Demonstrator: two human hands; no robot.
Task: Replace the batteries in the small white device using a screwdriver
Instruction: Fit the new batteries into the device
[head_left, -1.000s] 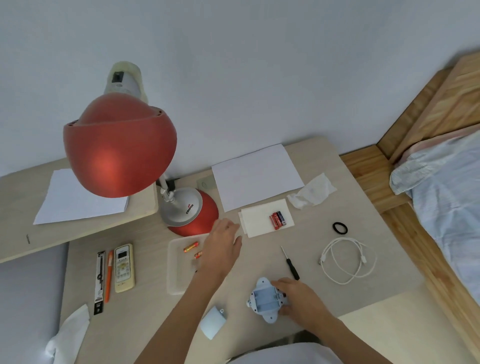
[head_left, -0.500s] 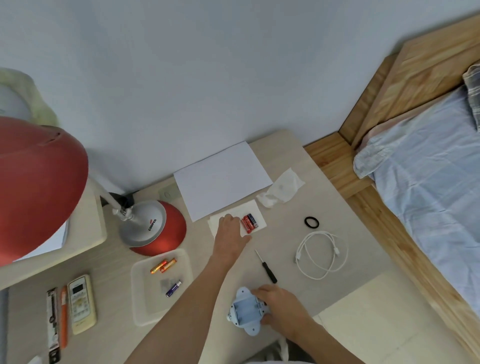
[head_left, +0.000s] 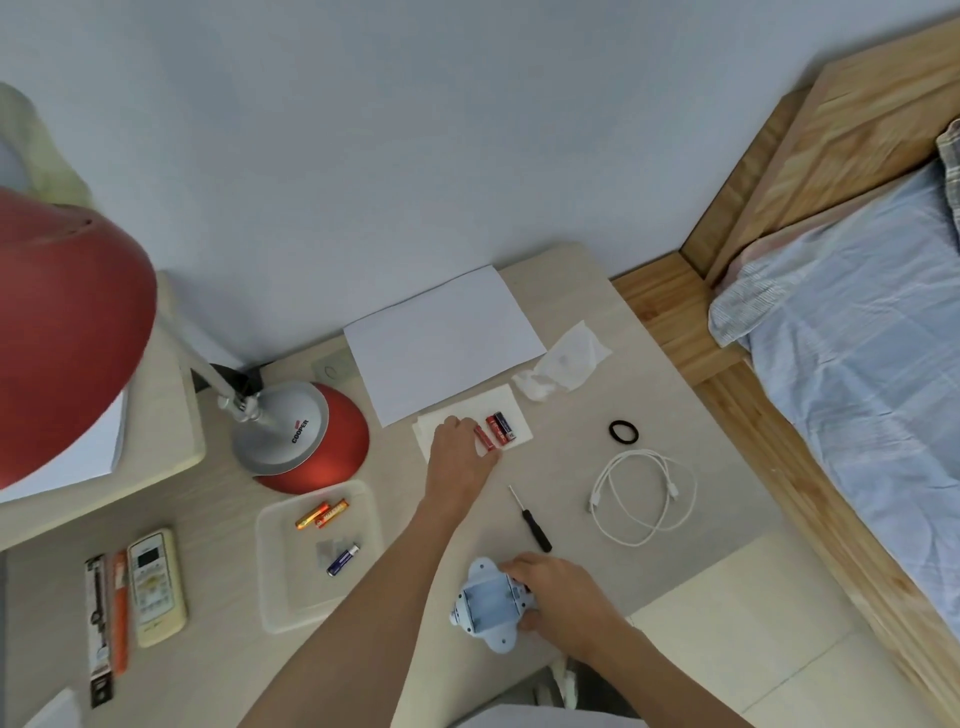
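Small white plastic device (head_left: 488, 603) lies on the pale wooden desk (head_left: 566, 457) close to the person, back side up, its battery bay open and empty. The right hand (head_left: 563, 597) grasps it, fingers curled over its right edge. Just beyond that hand's knuckles lies a thin black-handled screwdriver (head_left: 535, 525), untouched. Farther out to that hand's right sits a coiled white cable (head_left: 644, 493).

Left of the left forearm is a clear plastic tray (head_left: 270, 571) holding two orange batteries (head_left: 322, 514) and one blue battery (head_left: 343, 560).

The left hand (head_left: 457, 457) reaches farther out onto a white paper napkin (head_left: 467, 405), thumb and forefinger pinching a red battery (head_left: 483, 437). Two more red-and-black batteries (head_left: 501, 428) lie just right of its fingertips. Beyond this hand lies a blank white paper sheet (head_left: 441, 343).
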